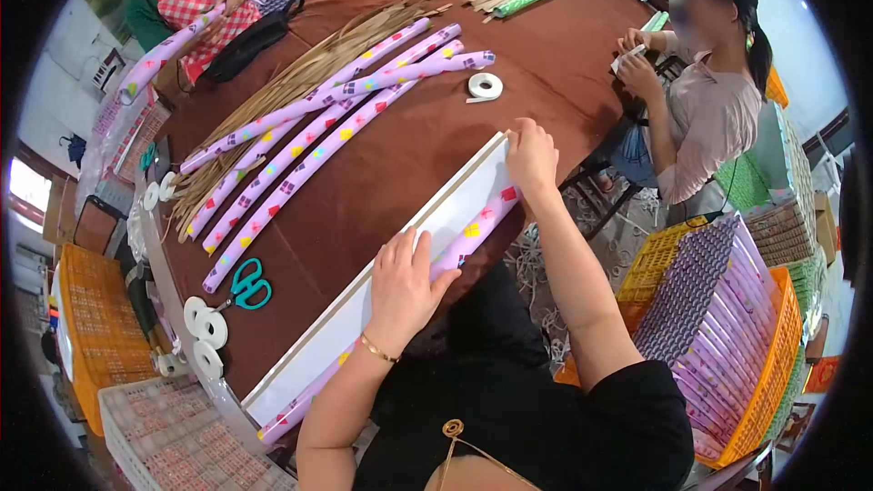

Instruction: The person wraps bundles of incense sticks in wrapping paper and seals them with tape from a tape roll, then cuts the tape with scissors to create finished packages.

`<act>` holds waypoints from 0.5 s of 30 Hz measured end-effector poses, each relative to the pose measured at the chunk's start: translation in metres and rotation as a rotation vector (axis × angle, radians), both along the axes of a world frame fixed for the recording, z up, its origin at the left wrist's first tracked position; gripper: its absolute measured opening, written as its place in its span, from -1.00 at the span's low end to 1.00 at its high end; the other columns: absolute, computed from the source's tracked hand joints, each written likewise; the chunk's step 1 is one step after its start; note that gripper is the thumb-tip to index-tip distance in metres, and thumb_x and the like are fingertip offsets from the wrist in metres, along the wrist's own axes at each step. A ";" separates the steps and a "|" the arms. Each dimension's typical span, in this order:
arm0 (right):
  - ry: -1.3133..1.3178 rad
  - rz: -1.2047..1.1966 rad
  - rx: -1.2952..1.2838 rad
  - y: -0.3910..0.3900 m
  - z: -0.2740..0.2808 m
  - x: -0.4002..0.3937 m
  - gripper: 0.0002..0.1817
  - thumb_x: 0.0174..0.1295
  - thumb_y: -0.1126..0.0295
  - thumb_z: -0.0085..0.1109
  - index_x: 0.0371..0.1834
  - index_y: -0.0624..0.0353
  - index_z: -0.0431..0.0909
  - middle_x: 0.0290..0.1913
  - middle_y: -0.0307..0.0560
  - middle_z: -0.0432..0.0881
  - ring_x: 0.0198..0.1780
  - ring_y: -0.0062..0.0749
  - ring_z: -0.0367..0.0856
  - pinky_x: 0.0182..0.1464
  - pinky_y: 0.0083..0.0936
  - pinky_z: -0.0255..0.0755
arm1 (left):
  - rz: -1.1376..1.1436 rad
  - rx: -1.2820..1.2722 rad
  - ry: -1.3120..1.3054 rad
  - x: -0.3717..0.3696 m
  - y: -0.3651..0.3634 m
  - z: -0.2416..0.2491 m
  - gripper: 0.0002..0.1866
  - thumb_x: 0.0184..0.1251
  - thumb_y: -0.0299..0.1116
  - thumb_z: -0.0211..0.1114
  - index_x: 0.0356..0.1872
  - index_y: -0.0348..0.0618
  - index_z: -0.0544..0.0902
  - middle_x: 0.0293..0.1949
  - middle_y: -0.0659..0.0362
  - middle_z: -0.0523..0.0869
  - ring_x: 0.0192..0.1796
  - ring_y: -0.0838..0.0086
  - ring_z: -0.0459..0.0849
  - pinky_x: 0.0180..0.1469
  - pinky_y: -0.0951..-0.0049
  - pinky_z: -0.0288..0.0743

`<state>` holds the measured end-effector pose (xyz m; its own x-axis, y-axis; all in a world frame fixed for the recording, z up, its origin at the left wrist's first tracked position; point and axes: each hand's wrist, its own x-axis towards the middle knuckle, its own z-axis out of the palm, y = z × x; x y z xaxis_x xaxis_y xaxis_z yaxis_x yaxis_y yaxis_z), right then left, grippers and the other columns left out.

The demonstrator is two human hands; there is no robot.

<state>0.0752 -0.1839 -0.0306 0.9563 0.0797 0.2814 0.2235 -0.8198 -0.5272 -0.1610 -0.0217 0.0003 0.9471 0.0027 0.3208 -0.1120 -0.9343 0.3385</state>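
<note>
A long sheet of lilac patterned wrapping paper (pixel 346 323), white side up, lies along the near edge of the brown table (pixel 400 164). My left hand (pixel 403 285) presses flat on its middle, fingers spread. My right hand (pixel 532 156) pinches the far end of the sheet at the table's edge. The paper's printed edge (pixel 477 227) curls down over the table side between my hands.
Several wrapped lilac tubes (pixel 318 118) and a bundle of thin tan strips (pixel 300 73) lie mid-table. A tape roll (pixel 485 85), teal scissors (pixel 247 285) and more tape rolls (pixel 205 327) sit nearby. Two other people work at the far side. An orange crate (pixel 727 345) of paper stands at right.
</note>
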 end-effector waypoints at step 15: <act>-0.048 -0.119 -0.084 0.003 -0.006 -0.006 -0.74 0.28 0.29 0.07 -0.06 0.19 0.50 -0.10 0.15 0.63 -0.03 0.11 0.60 -0.02 0.04 0.45 | 0.005 -0.245 0.046 0.025 0.027 0.036 -0.40 0.27 -0.13 0.38 0.21 -0.34 0.50 0.15 -0.15 0.58 0.20 -0.03 0.53 0.26 0.13 0.40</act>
<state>0.0692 -0.1809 -0.0369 0.9460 -0.0080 0.3240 0.1454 -0.8829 -0.4465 -0.1359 0.0050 0.0365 0.9605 0.0798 0.2666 -0.0867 -0.8245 0.5592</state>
